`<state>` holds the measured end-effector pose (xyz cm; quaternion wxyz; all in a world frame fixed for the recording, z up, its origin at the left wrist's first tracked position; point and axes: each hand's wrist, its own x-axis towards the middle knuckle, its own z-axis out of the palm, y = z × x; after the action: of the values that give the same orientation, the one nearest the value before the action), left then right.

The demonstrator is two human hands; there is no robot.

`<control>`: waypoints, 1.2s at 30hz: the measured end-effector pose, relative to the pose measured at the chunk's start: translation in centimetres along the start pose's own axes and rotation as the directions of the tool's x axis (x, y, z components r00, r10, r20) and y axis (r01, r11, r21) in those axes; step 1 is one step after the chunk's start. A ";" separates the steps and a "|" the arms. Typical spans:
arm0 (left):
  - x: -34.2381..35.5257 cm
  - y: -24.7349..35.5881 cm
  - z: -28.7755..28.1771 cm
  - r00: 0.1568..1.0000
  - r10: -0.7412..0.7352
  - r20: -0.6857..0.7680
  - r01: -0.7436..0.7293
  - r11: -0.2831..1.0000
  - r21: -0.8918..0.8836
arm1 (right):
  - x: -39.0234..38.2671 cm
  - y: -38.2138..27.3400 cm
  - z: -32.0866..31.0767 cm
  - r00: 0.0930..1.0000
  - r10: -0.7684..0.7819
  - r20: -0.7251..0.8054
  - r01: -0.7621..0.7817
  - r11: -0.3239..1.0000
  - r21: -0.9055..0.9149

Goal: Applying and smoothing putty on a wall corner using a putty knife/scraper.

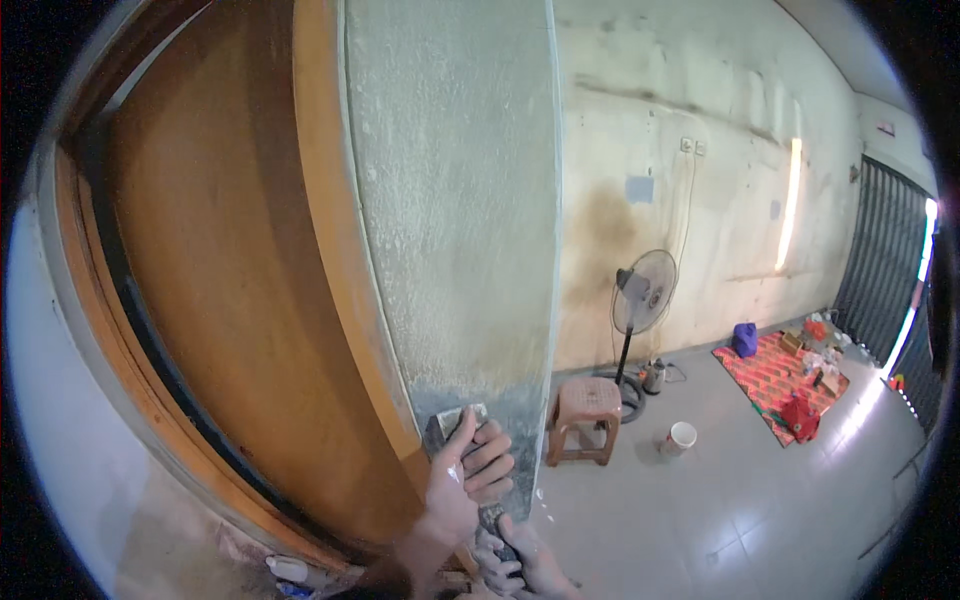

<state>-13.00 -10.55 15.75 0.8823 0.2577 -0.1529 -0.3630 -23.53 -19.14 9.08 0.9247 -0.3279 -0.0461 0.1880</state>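
On my head view, both hands are working low on the narrow wall strip [450, 200] between the orange door frame [325, 130] and the strip's right-hand corner. My left hand [460, 490] is curled closed on a dark flat tool [436, 434], thumb raised along it, with pale paste beside the thumb. Just below, my right hand [538, 562] has its fingers folded round a dark, smeared grip [492, 517]; how that piece ends, and whether it joins the upper tool, I can't tell. Neither hand is spread. The flat tool sits at the grey patch [515, 400] across the lower strip, though I can't make out whether its edge presses the wall.

I read the step in hand as spreading or scraping paste at this patch, with the paler surface above it apparently untouched by the grey. As I judge it, the next move calls for a flat, even blade angle, light pressure, and a careful line at both edges, so that the frame isn't smeared and the corner isn't chipped. The hands are close together, so I'd want their moves coordinated. The stool [590, 396] and white bucket [683, 437] stand well apart from them on the floor [640, 520].
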 end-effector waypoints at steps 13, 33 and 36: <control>0.8 -0.3 1.7 0.999 0.024 -0.043 -0.024 1.000 0.010 | -0.3 -1.1 -0.3 1.000 0.013 -0.009 -0.012 0.997 0.082; 0.2 -0.5 0.2 0.999 -0.053 0.000 0.053 0.998 -0.018 | -0.5 0.3 -0.4 1.000 -0.011 0.014 0.011 1.000 -0.004; 0.8 0.8 2.1 0.996 -0.092 -0.008 0.091 0.995 -0.037 | 0.0 -0.7 0.7 0.999 -0.047 -0.006 0.046 0.999 -0.026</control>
<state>-12.97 -11.34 18.02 0.8701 0.2501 -0.1299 -0.4044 -23.44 -19.21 10.10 0.9246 -0.3394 -0.0533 0.1648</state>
